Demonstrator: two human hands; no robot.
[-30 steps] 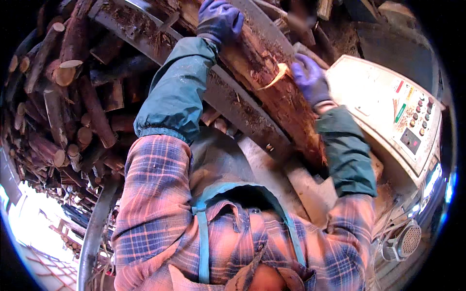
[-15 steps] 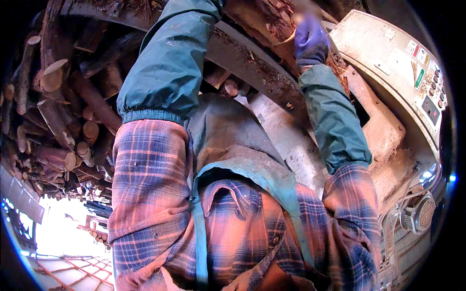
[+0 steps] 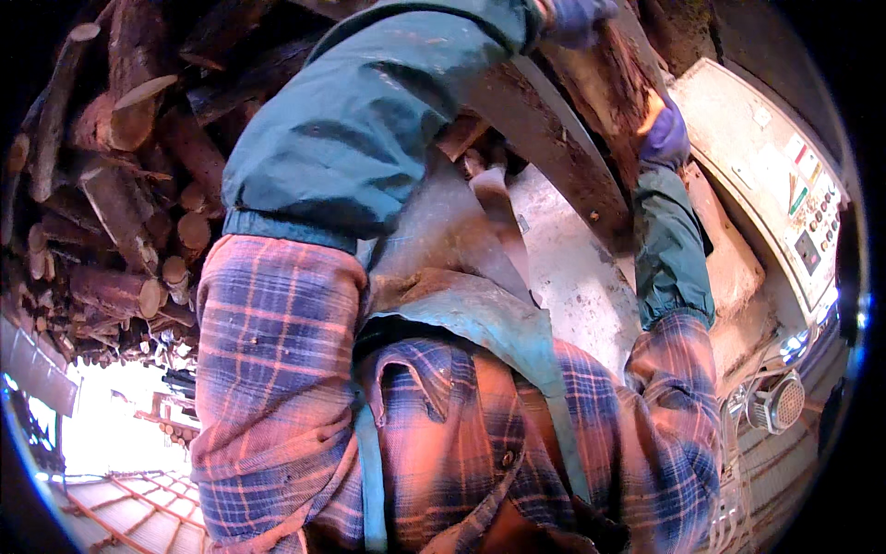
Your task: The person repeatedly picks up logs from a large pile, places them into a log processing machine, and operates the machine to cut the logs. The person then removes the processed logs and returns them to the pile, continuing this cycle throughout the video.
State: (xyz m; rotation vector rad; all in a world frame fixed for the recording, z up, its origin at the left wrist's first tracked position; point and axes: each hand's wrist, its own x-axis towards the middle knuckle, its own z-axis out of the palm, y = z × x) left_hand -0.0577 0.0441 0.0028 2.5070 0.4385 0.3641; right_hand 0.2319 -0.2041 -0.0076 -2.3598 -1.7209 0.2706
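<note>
A rough log with reddish-brown, ragged bark lies on a metal trough at the upper right. At the top edge of the picture, my left hand in a purple glove is closed over the far part of the log; its fingers are partly cut off. My right hand, in a purple glove with an orange patch, grips the log's right side, next to the pale machine housing. Green sleeve covers reach down both forearms, over a plaid shirt.
Cut logs are piled high on the left. A pale control panel with buttons curves along the right. Below it sits a round grilled motor part with cables. A grey metal plate slopes below the trough.
My left arm has swung right, bringing the left hand into view at the top. My right hand has moved right and down along with the log. The view has shifted slightly.
</note>
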